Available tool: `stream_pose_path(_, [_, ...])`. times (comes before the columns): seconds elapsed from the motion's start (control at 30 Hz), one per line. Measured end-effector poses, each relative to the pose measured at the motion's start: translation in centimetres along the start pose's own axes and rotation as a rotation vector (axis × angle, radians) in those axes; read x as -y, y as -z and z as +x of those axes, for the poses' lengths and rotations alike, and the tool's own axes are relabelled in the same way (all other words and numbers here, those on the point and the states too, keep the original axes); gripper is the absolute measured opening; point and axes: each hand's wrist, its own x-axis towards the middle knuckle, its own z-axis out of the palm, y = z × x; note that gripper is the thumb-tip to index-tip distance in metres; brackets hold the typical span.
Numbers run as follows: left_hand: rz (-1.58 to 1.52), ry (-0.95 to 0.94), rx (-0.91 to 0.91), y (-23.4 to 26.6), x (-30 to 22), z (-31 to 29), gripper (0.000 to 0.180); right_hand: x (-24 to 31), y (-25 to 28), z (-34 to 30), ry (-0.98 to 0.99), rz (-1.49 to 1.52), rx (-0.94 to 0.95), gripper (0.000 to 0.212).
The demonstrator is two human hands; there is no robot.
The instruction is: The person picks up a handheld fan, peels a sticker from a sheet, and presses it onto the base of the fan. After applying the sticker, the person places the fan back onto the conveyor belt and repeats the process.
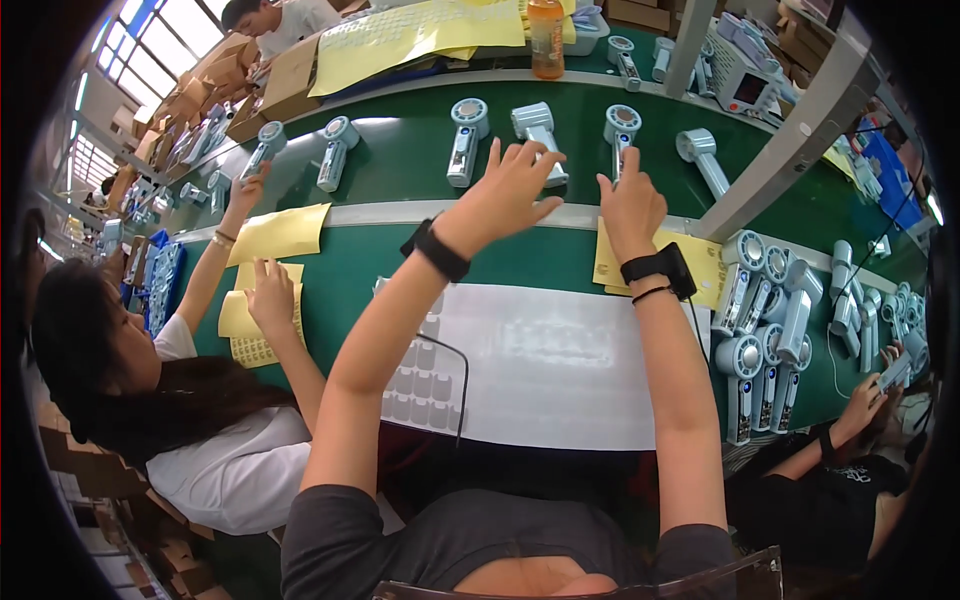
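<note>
My left hand [508,198] reaches over the green conveyor with its fingers spread. Its fingertips hover over the lower handle of a pale blue handheld fan [533,120] and do not close round it. Further right, my right hand [634,205] has its thumb and index finger on either side of the handle of a second handheld fan [622,122], which lies face up; the palm side is hidden. Another face-up handheld fan [467,140] lies left of my left hand. Below my arms is a white sheet [540,370] with grey die-cut stickers [420,388] along its left side.
Many handheld fans [745,355] are stacked at my right. Yellow sheets [708,270] lie beyond the white one. A metal post [790,140] slants up at right. An orange bottle [547,40] stands behind the conveyor. Co-workers sit on both sides; the left one [110,340] reaches toward a fan.
</note>
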Motion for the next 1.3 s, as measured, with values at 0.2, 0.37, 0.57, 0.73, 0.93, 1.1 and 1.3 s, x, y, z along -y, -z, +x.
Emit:
stream_pose_path(0.2, [-0.486,-0.011,0.035,17.7,-14.2,-13.6,0.056,-5.0,-1.0,2.3,-0.075,-0.035,-0.075,0.043])
stream_pose_path(0.37, [-1.228,-0.37,0.233,20.4,-14.7,-27.3,0.056,-3.9,3.4,0.6,-0.014,0.13,-0.139,0.038])
stream_pose_path(0.57, [-0.416,0.443,-0.146,11.4,-18.3,-26.8,0.066,1.7,15.4,-14.5,0.266,0.541,-0.071,0.03])
stream_pose_path(0.73, [-0.516,0.193,-0.273,6.2,-18.5,-23.3,0.083,7.0,20.0,-24.1,0.429,0.625,0.276,0.031])
stream_pose_path(0.93, [-0.708,0.268,-0.428,4.4,-15.8,-26.0,0.075,7.5,14.5,-26.8,0.165,1.057,0.454,0.029])
stream_pose_path(1.1, [-0.77,0.259,-0.734,5.1,-12.6,-26.0,0.069,8.4,9.2,-29.1,0.427,0.458,0.163,0.025])
stream_pose_path(1.3, [-0.634,0.269,-0.75,5.2,-11.6,-25.3,0.069,10.2,8.6,-29.8,0.368,0.402,0.199,0.022])
